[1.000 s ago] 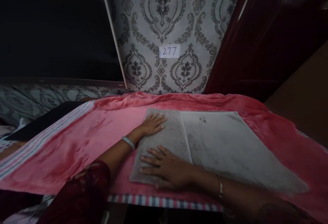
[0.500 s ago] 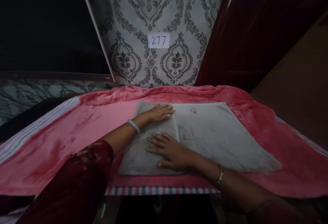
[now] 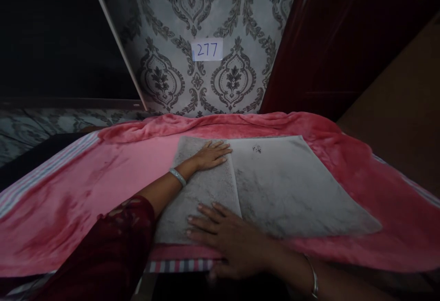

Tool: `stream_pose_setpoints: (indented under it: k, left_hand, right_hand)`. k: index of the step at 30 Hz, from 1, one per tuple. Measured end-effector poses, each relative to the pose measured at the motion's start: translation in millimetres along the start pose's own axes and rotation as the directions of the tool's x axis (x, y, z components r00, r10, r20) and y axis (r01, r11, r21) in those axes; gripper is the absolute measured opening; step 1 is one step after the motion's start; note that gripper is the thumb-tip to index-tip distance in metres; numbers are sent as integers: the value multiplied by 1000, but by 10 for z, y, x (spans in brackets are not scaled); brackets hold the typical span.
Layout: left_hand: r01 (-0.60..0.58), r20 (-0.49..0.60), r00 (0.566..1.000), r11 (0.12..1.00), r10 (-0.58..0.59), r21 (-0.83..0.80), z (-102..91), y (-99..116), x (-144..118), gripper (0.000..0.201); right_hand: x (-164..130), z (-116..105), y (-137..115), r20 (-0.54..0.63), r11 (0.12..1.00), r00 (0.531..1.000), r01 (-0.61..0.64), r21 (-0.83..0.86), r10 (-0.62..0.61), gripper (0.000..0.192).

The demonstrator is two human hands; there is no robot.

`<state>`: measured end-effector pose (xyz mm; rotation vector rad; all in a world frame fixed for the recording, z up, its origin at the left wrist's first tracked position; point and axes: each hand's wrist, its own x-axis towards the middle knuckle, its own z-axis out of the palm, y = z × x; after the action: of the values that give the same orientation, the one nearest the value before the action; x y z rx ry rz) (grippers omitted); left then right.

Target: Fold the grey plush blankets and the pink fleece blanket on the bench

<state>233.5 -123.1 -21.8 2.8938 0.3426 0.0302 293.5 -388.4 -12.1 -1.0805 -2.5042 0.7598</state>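
A grey towel-like cloth [image 3: 282, 186] lies spread on a pink plush blanket [image 3: 137, 163], its left part folded over so that a straight pale edge runs across it. Fingers spread, my left hand [image 3: 212, 155] rests flat on the far end of the folded part, beside that edge. My right hand [image 3: 233, 241] is over the near end of the fold, fingers apart and pointing left, its thumb out past the blanket's striped front border. Neither hand grasps anything.
Behind the blanket stands a patterned wall with a paper label [image 3: 207, 49] reading 277. A dark screen [image 3: 62, 39] is at the left. A dark red glossy panel [image 3: 319, 53] rises at the right. The blanket is bunched along its back edge.
My right hand has slid toward me, from the middle of the folded part to its near edge. My left hand stays at the far end. The view has shifted slightly.
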Motion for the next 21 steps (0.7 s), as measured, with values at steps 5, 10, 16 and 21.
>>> stream_pose_setpoints:
  k: [5,10,16,21]
  left_hand:
    - [1,-14,1000,1000,-1,22,26,-6,-9,57]
    - [19,18,1000,999,-19,42,-30,56,-24,59]
    - [150,-15,989,988,-149,49,-418,-56,-347,60]
    - [196,31,979,975,-200,101,-422,-241,-695,64]
  right_hand:
    - [-112,109,-206,-17,999,999,-44,7,44,80]
    - [-114,84,-313,-53,998,997,-59,2,59,79]
    - [417,5,-202,-124,980,992,-30,-198,6,64]
    - [822,91,-11,-42,960,995,77,-269,-91,65]
